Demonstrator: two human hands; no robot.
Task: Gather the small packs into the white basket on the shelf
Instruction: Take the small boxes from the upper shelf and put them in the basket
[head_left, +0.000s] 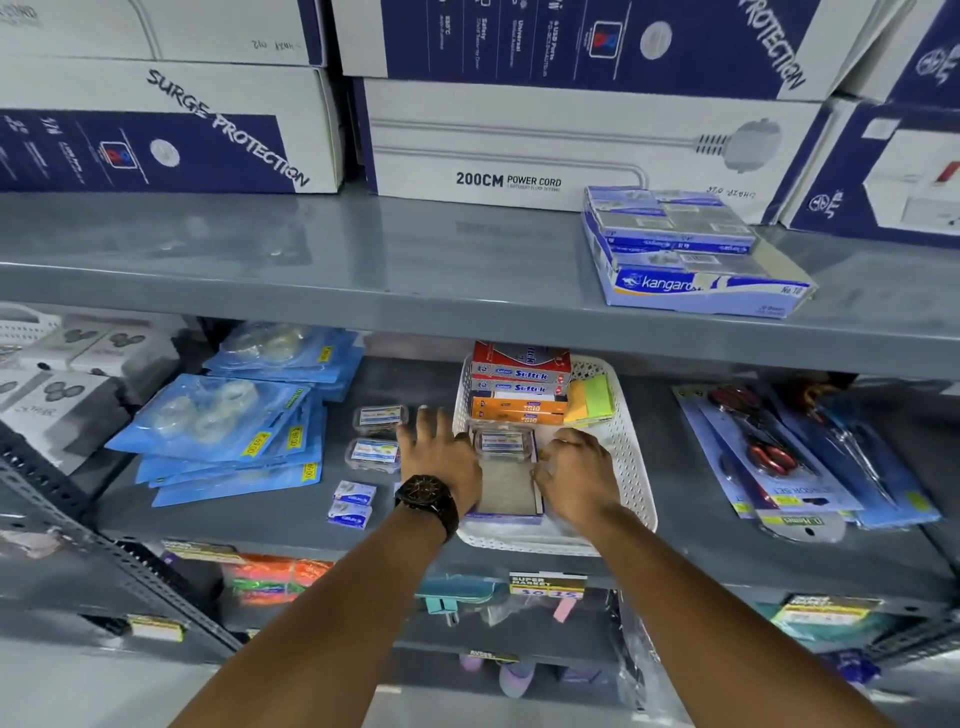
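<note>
Two bare forearms reach in from the bottom edge. The left hand (439, 457), a dark watch (427, 500) on its wrist, lies flat with fingers spread at the white basket's (631, 457) left rim, gripping nothing. The right hand (576, 475) curls inside the basket; its fingertips are hidden, so I cannot tell its grip. Between the hands a clear small pack (504, 442) sits on an open tray (506, 491). Four more small packs (375, 439) lie on the shelf (691, 499) to the left. Stacked boxes (519, 387) fill the basket's far end, partly hidden by the upper shelf.
</note>
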